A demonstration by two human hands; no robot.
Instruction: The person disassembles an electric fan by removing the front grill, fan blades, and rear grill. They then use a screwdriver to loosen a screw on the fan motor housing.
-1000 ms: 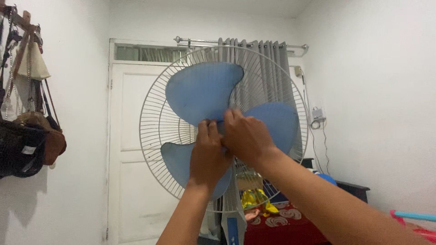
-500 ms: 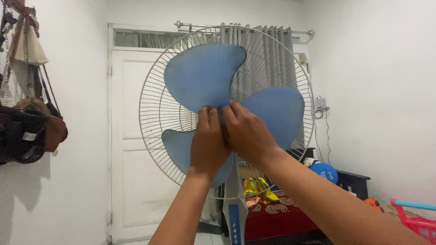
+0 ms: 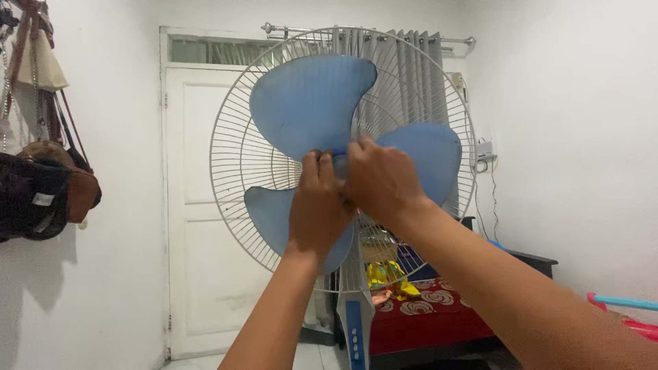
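A standing fan faces me with its front cover off. Its blue three-lobed blade (image 3: 308,103) sits in front of the white wire rear guard (image 3: 236,157). My left hand (image 3: 317,209) and my right hand (image 3: 380,179) are both closed around the hub at the blade's centre, which they hide. The fan's white post with a blue control strip (image 3: 354,332) runs down below my arms.
A white door (image 3: 199,260) stands behind the fan, grey curtains (image 3: 411,82) to its right. Bags hang on the left wall (image 3: 41,192). A red patterned cloth (image 3: 432,315) covers low furniture behind the post, with a dark table (image 3: 531,264) and a pink-and-teal toy (image 3: 627,308) at right.
The view has tilted, so the fan sits slightly higher in frame. Both hands stay on the hub, and the blade has turned a little.
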